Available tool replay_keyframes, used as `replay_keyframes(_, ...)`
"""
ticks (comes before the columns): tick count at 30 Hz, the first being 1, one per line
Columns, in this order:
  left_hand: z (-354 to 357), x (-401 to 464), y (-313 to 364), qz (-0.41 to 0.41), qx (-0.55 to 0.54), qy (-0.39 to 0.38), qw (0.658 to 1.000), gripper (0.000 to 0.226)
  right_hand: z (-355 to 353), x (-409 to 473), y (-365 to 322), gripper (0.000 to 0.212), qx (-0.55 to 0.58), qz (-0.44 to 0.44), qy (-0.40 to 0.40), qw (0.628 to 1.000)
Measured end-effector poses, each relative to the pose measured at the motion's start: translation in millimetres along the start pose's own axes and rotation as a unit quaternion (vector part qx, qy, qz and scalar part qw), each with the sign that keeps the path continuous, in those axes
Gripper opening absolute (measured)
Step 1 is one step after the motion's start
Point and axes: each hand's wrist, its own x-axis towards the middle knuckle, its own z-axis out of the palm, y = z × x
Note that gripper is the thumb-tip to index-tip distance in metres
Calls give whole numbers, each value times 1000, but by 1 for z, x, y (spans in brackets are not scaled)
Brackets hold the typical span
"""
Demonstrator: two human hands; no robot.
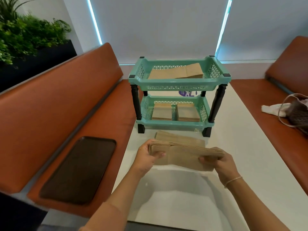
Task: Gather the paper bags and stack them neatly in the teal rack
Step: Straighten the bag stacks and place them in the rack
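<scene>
A flat bundle of brown paper bags [183, 155] is held just above the white table [241, 147]. My left hand [146, 155] grips its left end and my right hand [220, 161] grips its right end, thumbs on the near side. More loose bags [176, 138] lie on the table right behind the bundle. Beyond them stands the teal rack [179, 83] with two tiers on black legs. Its top tier holds a slanted pile of bags [178, 72]. The bottom tier holds two neat piles of bags [176, 112] side by side.
Orange bench seats run along both sides of the table. A dark brown tray [78, 169] lies on the left bench. A woven bag with a white cloth [293, 112] sits on the right bench. Green plants [25, 34] fill a planter at the far left.
</scene>
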Motion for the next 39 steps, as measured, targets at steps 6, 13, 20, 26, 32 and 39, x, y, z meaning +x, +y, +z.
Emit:
replay_keyframes(6,1,-29,-32,-12,-4,48,999,63,6,-29,24,33,-16,31,-2,999)
replay_keyframes(13,13,-37,-32,-22,6,49,999,62,8,-35,25,39,-17,37,5,999)
replay_keyframes(20,2,-41,-28,-30,5,61,998,50,4,-36,35,32,-74,34,-20,996)
replay_keyframes(26,0,-38,-28,-29,-9,51,998,40,5,-32,30,34,-101,11,-31,994)
replay_keyframes(32,-10,-39,-20,-53,34,15,998,35,0,-30,39,14,-279,19,-40,959)
replay_keyframes(39,-18,-26,6,-62,133,-78,986,32,2,-26,33,29,-261,20,-26,965)
